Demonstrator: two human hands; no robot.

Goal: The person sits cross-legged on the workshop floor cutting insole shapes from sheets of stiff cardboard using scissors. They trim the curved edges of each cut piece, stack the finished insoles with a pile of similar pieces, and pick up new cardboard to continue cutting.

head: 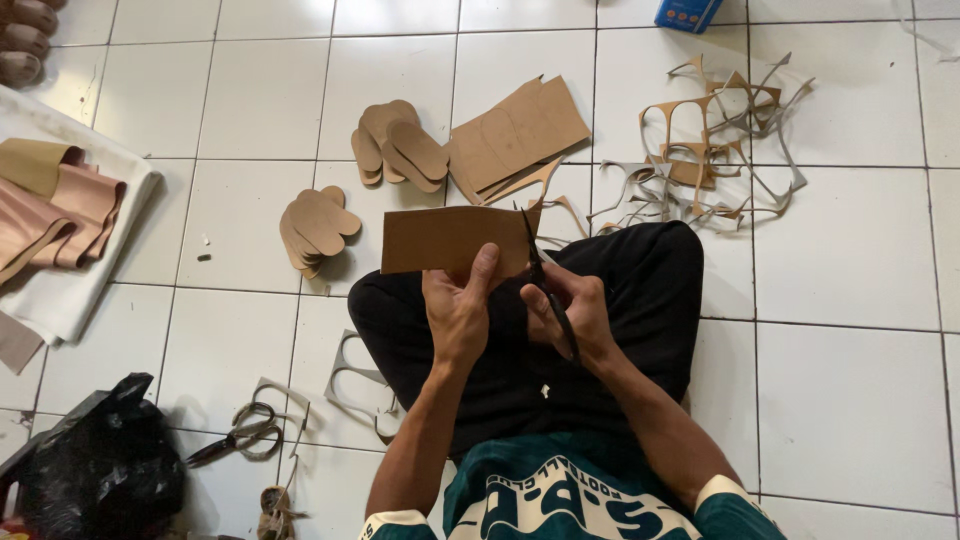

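Brown card sheet (445,240): long axis crosswise, above the lap, pinched at the lower edge by left hand (458,318). Black scissors (545,285) (blades meeting the sheet's right end) gripped in right hand (575,315).

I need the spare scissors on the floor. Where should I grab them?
Take the spare scissors by the looped handles, coming from the right: the loops lie toward the right, while the dark blades point left toward the black bag.
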